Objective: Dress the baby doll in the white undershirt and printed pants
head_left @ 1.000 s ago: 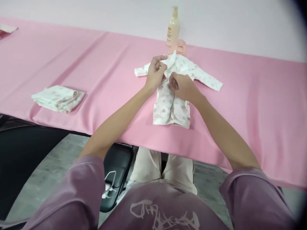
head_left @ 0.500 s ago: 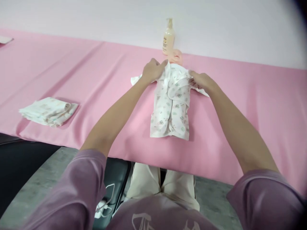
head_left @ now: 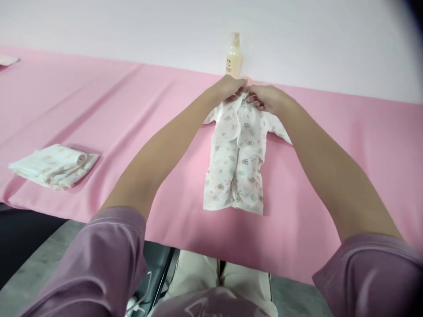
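Note:
White printed baby clothes (head_left: 249, 132) lie front up on a baby doll, sleeves out to both sides and legs toward me. Only a bit of the doll's head (head_left: 248, 81) shows beyond my hands. At the neckline, my left hand (head_left: 231, 87) pinches the collar edge from the left. Close against it, my right hand (head_left: 266, 97) grips the same collar from the right. A thin pale string seems to show by the right fingers. The two front flaps meet below my hands.
A pump bottle (head_left: 234, 61) stands behind the doll's head near the white wall. Folded printed cloth (head_left: 54, 165) lies at the left on the pink table cover (head_left: 158, 110). A pale flat item (head_left: 8, 60) sits at the far left edge.
Both hands have come together from the shirt's shoulders to its neckline. The front flaps now hang side by side instead of lying spread and overlapped. The view has tilted up slightly.

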Action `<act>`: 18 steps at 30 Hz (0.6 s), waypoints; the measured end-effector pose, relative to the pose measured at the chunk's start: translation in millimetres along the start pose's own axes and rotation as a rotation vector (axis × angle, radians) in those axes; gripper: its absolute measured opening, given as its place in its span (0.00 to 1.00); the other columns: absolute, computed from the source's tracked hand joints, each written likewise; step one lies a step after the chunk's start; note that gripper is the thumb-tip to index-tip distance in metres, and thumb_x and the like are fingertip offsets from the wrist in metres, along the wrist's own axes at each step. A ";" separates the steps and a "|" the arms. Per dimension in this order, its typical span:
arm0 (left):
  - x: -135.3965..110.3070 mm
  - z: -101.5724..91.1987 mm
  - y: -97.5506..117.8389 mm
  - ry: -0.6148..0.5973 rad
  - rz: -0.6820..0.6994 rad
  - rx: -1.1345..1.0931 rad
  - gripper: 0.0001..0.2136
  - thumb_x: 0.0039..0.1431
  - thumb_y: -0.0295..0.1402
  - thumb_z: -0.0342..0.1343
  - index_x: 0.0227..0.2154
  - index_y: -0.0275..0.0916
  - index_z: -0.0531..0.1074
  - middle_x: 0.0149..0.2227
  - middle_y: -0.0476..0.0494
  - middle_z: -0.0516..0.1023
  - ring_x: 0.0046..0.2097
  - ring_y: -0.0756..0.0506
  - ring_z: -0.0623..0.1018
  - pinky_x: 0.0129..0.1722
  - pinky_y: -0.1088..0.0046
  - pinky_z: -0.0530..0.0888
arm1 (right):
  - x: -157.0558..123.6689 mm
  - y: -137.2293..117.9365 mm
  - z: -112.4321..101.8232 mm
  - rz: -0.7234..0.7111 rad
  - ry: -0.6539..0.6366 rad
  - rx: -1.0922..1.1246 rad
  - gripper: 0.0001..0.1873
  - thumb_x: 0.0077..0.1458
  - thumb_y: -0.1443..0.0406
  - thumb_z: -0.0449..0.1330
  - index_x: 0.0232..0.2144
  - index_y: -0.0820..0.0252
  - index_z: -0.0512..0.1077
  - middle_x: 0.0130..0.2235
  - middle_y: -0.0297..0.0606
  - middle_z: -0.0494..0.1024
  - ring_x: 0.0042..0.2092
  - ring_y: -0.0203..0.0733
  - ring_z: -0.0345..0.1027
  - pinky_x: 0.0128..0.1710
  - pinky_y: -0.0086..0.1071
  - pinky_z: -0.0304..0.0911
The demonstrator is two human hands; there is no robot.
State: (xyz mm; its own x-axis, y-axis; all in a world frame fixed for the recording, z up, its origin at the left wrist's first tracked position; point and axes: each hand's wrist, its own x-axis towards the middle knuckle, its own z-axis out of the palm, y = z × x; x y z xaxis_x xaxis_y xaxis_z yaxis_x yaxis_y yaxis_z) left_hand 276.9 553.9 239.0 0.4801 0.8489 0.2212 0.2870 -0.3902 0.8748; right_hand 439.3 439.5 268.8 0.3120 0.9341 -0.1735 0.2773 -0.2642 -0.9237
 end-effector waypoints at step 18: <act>-216.9 4.7 38.2 0.070 0.257 0.592 0.11 0.66 0.28 0.71 0.44 0.45 0.74 0.46 0.37 0.86 0.56 0.24 0.81 0.62 0.40 0.75 | -144.4 100.8 27.1 -0.776 0.259 -0.665 0.25 0.71 0.64 0.65 0.67 0.48 0.81 0.64 0.52 0.79 0.67 0.70 0.74 0.75 0.71 0.71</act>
State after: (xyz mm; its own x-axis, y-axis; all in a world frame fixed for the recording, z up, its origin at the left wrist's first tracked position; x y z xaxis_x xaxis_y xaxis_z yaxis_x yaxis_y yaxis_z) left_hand 187.6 353.1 222.5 0.5448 0.7156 0.4372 0.5880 -0.6977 0.4093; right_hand 397.6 284.5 191.4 -0.0015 0.8442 0.5360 0.9022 0.2323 -0.3634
